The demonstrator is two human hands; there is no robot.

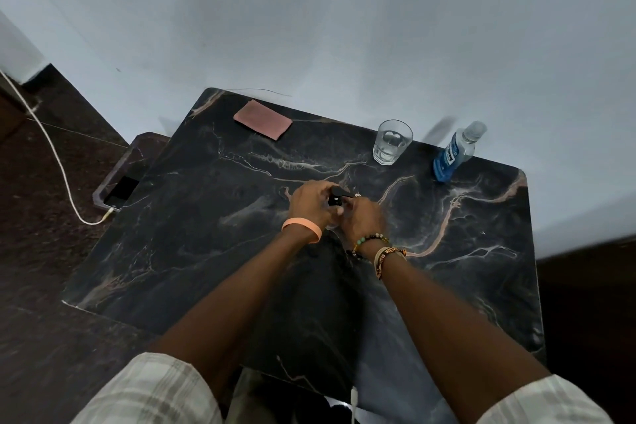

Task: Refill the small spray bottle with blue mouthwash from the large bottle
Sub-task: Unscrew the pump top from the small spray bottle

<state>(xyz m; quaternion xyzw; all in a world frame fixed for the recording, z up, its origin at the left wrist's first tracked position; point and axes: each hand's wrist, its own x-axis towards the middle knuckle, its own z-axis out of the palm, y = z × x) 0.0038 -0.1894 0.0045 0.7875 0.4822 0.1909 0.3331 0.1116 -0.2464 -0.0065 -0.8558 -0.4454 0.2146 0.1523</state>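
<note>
Wrists, nearest: orange band [303,229] on my left, beads [370,242] on my right, both over the dark marbled table [179,251].

Left hand [309,201]: fingers curled round the black spray head [341,192], gripping it.

Right hand [361,217]: fingers curled low round the body of the small spray bottle [334,202], hiding nearly all of it.

Small spray bottle: mid-table, between both hands. I judge its long axis upright, neck up. The nozzle lies across me, tip toward my right.

Risk: I judge the head is about to be unscrewed. A slack lower grip would let the body spin or tip, and a wet tube lifted carelessly would drip on the table.

Glass [392,141]: farther off, right of centre, upright, clear liquid inside.

Large bottle [454,155]: far right corner, standing, cap toward the wall, blue mouthwash in its lower part. It is close to the edge, and a hasty reach could knock it off.

Pink cloth [263,119]: far left, lying flat.
</note>
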